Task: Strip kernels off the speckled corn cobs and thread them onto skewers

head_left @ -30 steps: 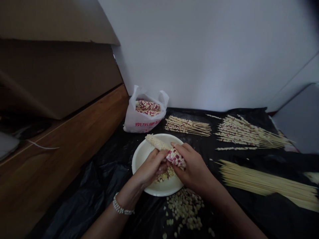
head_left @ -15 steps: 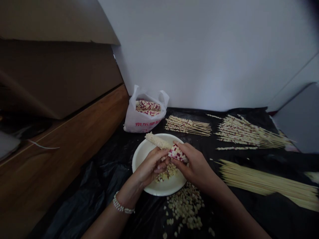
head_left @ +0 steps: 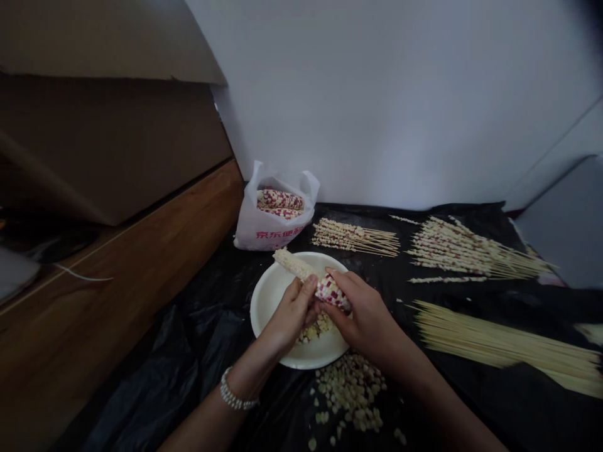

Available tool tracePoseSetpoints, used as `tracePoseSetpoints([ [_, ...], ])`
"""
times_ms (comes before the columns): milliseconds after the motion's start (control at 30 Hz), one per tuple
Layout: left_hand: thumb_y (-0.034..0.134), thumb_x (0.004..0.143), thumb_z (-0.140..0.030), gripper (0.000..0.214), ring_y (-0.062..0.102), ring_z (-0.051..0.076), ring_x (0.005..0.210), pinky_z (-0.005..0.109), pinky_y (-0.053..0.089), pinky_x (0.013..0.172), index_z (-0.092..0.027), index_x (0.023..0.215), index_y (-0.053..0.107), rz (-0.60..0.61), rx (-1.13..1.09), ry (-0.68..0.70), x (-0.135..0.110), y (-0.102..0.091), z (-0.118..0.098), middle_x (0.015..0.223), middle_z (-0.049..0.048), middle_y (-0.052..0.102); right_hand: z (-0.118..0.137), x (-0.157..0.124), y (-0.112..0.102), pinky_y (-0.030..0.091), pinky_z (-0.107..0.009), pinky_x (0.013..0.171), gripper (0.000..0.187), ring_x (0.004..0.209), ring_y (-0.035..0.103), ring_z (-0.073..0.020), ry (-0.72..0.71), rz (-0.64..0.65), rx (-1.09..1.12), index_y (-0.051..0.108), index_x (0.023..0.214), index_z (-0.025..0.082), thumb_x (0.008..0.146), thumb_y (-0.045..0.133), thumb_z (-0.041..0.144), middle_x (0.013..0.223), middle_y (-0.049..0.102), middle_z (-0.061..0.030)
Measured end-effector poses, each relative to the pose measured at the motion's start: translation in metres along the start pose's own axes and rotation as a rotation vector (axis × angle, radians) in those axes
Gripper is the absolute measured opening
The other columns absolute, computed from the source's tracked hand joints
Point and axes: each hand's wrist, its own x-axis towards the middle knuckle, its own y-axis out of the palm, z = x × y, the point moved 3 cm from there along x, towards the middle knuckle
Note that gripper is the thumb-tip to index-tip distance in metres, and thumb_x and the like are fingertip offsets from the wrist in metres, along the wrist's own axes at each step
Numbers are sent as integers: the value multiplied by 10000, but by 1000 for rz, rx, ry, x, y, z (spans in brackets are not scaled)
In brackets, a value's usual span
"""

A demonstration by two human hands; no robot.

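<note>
corn cob (head_left: pixel 330 290) pointed away leftward over the bowl (head_left: pixel 260 307), my right hand (head_left: pixel 363 309) curled round its kernelled near end, my left hand (head_left: pixel 288 317) closed about its middle.

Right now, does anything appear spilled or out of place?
Loose pale pieces, apparently kernels, lie scattered on the black sheet outside the white bowl, which holds yellowish kernels. They might be spilled, or placed deliberately.

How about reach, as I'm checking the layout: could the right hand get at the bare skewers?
Probably yes: the bare skewers lie mostly uncovered nearby, though the right hand holds a cob.
</note>
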Motion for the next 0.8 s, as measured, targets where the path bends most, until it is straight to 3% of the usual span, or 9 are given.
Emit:
tracePoseSetpoints([
  [167,719,802,-597,491,354,55,488,203,205,463,-175,992,557,-8,-57,-17,0,0,-1,630,-60,474,-1,0,-1,523,-479,991,418,1116,640,-285,13,8,-17,537,1335,129,930,565,225,1181,643,-174],
  [400,701,818,-463,342,273,40,435,202,165,437,-197,896,500,-6,-67,-49,-1,0,-1,564,-93,413,-2,-1,1,528,-484,979,420,1127,635,-286,26,17,-12,534,1341,151,929,568,224,1197,642,-164],
  [600,663,779,-290,202,260,35,434,197,122,428,-194,844,498,90,-119,-86,-2,-3,-5,589,-69,469,-7,0,0,529,-497,974,448,1111,641,-294,15,15,-11,529,1361,151,925,578,244,1176,644,-163],
  [700,669,818,-410,271,260,35,437,201,118,426,-187,829,516,125,-143,-76,-2,-4,-6,620,-45,510,-5,0,-1,533,-488,973,454,1114,638,-289,17,6,-39,519,1378,181,929,569,231,1193,631,-153],
  [800,704,823,-531,381,266,47,447,205,159,437,-188,865,544,60,-85,-37,-2,-1,-7,571,-65,453,0,0,-1,543,-482,956,472,1115,634,-292,30,44,-83,503,1401,179,930,537,189,1194,617,-158],
])
